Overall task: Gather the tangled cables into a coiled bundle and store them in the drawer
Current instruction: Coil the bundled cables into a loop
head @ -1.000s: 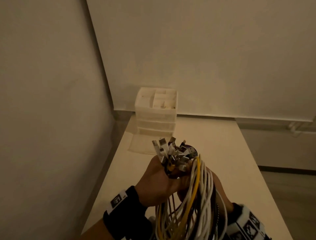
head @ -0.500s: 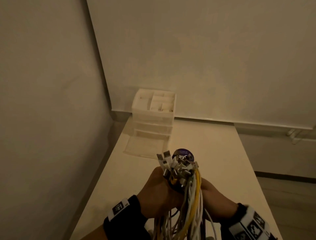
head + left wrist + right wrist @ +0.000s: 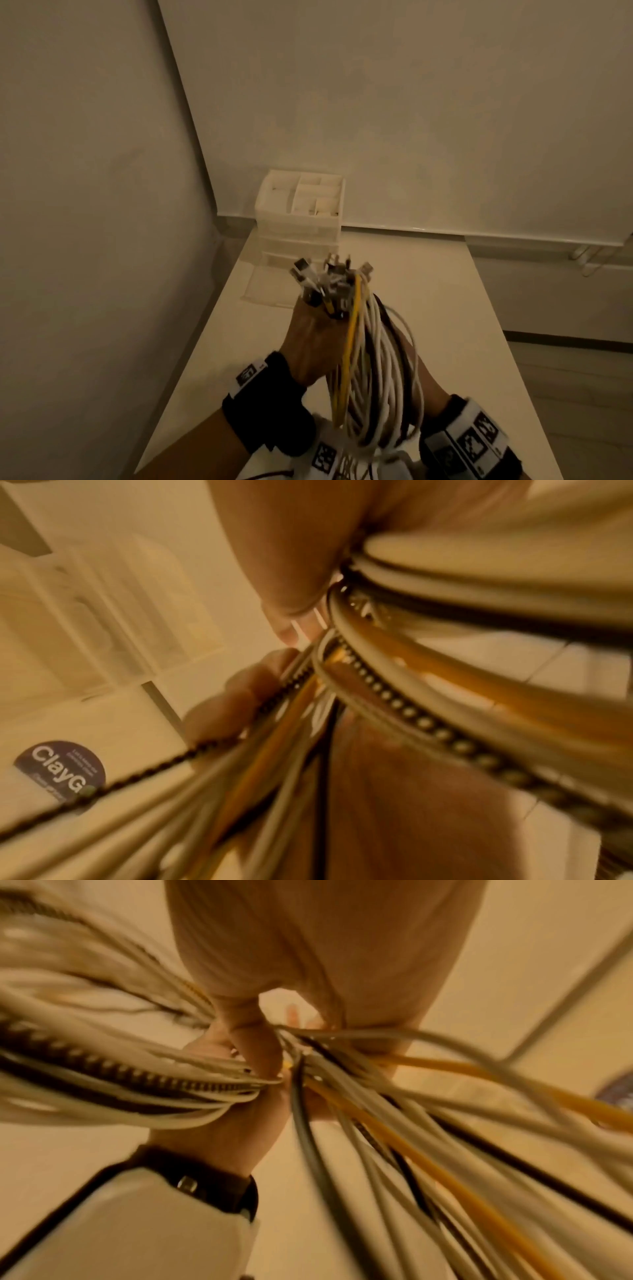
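A bundle of white, yellow and dark cables [image 3: 368, 359] hangs in long loops above the table, its plug ends [image 3: 329, 277] fanned out at the top. My left hand [image 3: 313, 339] grips the bundle just below the plugs, fingers [image 3: 240, 693] curled round the strands. My right hand [image 3: 426, 375] holds the loops from behind and is mostly hidden by them; the right wrist view shows its fingers [image 3: 253, 1047] wrapped round the cables [image 3: 359, 1096]. The white drawer unit [image 3: 301, 219] stands at the table's far left corner with its bottom drawer [image 3: 270, 286] pulled out.
The cream table [image 3: 445, 308] runs along the left wall, its right edge dropping to the floor. A round dark lid marked ClayG [image 3: 60, 771] lies on the table under the cables. The drawer unit's top tray [image 3: 281, 198] has small compartments.
Both hands lifted the bundle and moved it toward the drawer unit. The loops now hang wider to the right, and the plug ends hide the round lid seen earlier.
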